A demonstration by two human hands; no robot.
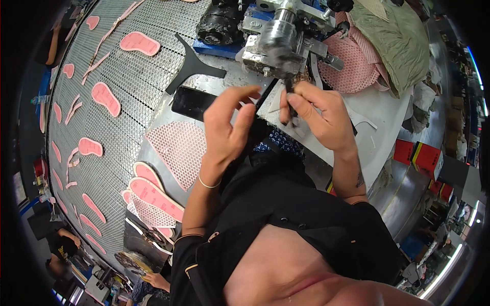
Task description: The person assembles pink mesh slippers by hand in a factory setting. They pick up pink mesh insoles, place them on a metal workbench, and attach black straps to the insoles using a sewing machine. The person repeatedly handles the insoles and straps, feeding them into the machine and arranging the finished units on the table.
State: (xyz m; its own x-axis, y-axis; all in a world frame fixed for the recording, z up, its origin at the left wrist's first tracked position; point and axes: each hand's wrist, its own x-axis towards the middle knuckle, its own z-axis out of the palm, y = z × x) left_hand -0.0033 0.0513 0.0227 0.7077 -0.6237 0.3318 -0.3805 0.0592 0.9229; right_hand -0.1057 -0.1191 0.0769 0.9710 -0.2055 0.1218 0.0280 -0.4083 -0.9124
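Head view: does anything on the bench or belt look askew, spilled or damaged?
Nothing stands out. Pink insoles lie flat on the mesh belt, more stacked by the pink mesh piece. The right hand pinches a thin black strip.

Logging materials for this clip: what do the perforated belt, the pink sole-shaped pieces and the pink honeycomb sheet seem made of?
Perforated belt: likely metal, grey with a dull sheen and even round holes. Pink sole-shaped pieces: flat, matte, probably foam or rubber sheet; hard to tell which. Pink honeycomb sheet: looks like a soft mesh textile, with a hexagonal open weave and limp edges.
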